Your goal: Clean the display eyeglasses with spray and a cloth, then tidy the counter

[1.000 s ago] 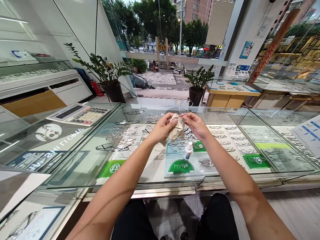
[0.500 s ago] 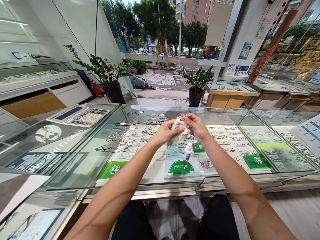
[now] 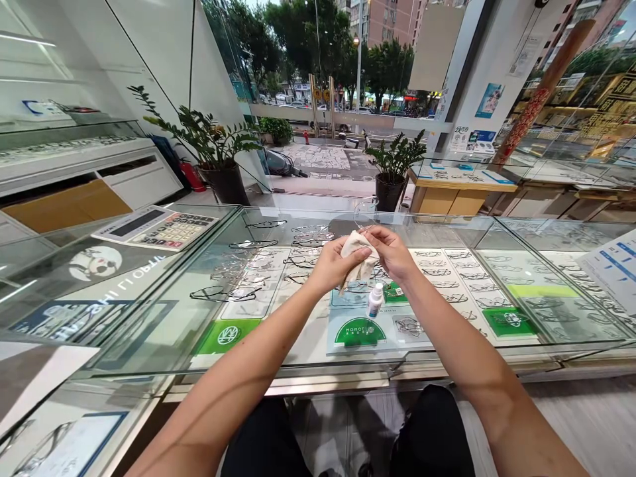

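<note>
Above a glass display counter [image 3: 447, 344], my left hand [image 3: 334, 264] is closed on a beige cleaning cloth [image 3: 355, 257]. My right hand [image 3: 392, 250] pinches a thin-framed pair of glasses [image 3: 366, 211], whose clear lens rises above my fingers. The cloth is pressed against the glasses between both hands. A small white spray bottle [image 3: 374, 300] stands on the glass just below my hands.
Rows of eyeglass frames [image 3: 233, 291] lie on trays under the glass. A calculator [image 3: 156, 228] sits on the counter at the left, and a printed sheet [image 3: 613, 262] at the right. Potted plants [image 3: 218, 149] stand by the window.
My hands have shifted slightly, and the cloth has been drawn up and folded tighter round the glasses between my fingers.
</note>
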A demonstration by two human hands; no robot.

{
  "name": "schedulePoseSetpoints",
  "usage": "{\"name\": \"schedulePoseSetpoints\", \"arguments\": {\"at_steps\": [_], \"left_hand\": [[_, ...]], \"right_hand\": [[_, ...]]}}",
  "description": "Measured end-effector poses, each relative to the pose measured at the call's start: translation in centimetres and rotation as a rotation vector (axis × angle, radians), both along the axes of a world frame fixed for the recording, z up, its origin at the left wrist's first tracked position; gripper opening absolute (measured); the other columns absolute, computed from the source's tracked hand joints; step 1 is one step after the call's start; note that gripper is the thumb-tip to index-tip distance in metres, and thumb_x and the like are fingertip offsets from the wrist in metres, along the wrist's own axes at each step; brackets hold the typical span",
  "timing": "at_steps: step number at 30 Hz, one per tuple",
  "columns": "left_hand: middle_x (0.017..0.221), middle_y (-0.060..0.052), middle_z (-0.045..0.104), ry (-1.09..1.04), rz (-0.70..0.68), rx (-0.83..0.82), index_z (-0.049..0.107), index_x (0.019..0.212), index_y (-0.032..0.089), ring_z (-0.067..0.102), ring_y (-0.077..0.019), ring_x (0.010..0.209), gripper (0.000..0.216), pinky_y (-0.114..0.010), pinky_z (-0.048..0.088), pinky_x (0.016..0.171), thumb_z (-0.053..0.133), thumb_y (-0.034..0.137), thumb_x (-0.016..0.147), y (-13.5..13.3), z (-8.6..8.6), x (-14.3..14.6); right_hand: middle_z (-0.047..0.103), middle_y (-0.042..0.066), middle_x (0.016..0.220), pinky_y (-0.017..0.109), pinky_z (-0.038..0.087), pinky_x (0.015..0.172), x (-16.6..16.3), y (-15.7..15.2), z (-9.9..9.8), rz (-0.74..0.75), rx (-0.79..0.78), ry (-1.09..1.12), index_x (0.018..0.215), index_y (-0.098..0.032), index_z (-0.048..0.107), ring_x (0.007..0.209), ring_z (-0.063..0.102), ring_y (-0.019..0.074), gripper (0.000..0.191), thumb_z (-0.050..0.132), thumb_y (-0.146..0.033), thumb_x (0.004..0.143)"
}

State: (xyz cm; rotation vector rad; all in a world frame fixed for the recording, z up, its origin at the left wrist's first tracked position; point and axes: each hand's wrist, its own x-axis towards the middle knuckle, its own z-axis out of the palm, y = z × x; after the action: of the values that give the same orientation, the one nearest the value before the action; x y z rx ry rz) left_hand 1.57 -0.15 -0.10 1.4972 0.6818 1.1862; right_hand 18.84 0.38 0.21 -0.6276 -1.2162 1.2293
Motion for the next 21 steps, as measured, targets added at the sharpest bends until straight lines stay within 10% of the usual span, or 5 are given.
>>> {"name": "schedulePoseSetpoints", "arguments": {"at_steps": [8,21], "left_hand": [[0.076,-0.002,0.064,0.053,0.020,0.123,0.071,0.082,0.014,0.053,-0.0159,0.070,0.072,-0.027,0.044,0.066,0.080,0.086,0.084,0.3,0.4,-0.4],[0.087,-0.003,0.071,0.093,0.019,0.180,0.075,0.111,0.013,0.058,-0.0168,0.074,0.058,-0.026,0.049,0.071,0.089,0.063,0.086,0.1,0.4,-0.7]], "right_hand": [[0.082,0.002,0.102,0.035,0.057,0.101,0.7,-0.4,0.9,0.030,-0.001,-0.032,0.082,-0.027,0.086,0.103,0.072,0.0214,0.041,0.106,-0.059,0.066],[0.084,0.003,0.110,0.040,0.055,0.110,0.7,0.2,0.1,0.024,0.007,-0.081,0.089,-0.028,0.087,0.112,0.074,0.0244,0.043,0.103,-0.063,0.070]]}}
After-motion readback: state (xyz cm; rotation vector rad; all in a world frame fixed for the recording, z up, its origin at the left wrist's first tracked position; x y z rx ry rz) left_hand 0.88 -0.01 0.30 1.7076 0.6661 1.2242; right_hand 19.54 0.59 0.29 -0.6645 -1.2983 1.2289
